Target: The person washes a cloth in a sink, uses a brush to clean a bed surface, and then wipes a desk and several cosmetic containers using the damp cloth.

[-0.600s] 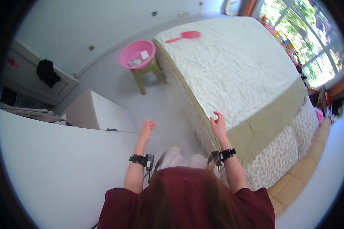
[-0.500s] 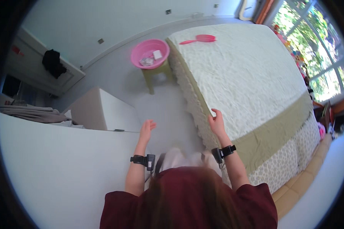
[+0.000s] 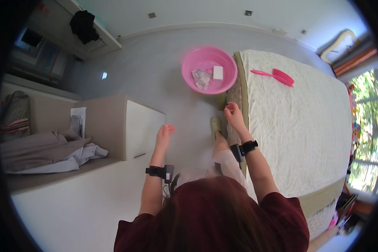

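My left hand [image 3: 165, 132] hangs in the air beside the white cabinet, fingers loosely bent and nothing visible in it. Near the left edge of the bed, my right hand [image 3: 234, 115] is also raised, its fingers slightly curled and apart, with no object seen in it. Ahead of it stands a pink basin [image 3: 190, 84] on a greenish stool [image 3: 221, 101], which is mostly hidden. Inside the basin lie a crumpled pale cloth [image 3: 202, 79] and a white block-shaped item [image 3: 218, 72]. A pink long-handled thing with a broad head [image 3: 283, 77] rests on the bed.
The bed [image 3: 294, 138] with a pale cover fills the right side. To the left, a white cabinet [image 3: 145, 126] adjoins an open compartment with folded clothes [image 3: 46, 149]. My foot in a green shoe [image 3: 215, 124] is on the grey floor [image 3: 143, 75] between them.
I have moved forward: the basin and bed now appear closer, and the open clothes compartment has come into fuller view. My right hand has shifted forward, its fingers more curled.
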The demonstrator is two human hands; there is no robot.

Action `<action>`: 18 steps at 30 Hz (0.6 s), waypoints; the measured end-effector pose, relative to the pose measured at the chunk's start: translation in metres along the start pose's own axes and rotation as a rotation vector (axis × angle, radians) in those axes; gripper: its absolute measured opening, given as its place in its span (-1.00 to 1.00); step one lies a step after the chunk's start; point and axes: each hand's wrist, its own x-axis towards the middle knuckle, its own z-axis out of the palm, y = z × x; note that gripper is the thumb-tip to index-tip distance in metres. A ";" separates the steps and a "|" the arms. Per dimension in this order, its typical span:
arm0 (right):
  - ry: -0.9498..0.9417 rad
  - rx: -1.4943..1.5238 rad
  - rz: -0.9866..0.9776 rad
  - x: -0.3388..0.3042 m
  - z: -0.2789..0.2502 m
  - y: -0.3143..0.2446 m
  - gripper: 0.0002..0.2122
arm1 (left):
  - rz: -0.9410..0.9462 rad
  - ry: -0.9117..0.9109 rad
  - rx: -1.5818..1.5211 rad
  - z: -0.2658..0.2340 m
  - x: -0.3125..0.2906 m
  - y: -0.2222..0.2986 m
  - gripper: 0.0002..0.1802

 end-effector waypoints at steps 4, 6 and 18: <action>-0.097 -0.100 0.114 0.103 0.036 0.003 -0.63 | -0.066 0.105 -0.017 0.002 0.051 0.002 -0.45; -0.150 -0.145 0.185 0.141 0.060 0.008 -0.60 | -0.113 0.124 0.012 0.009 0.067 0.009 -0.44; -0.284 -0.521 0.262 0.257 0.203 0.129 -0.45 | -0.275 0.279 -0.059 -0.017 0.130 -0.016 -0.47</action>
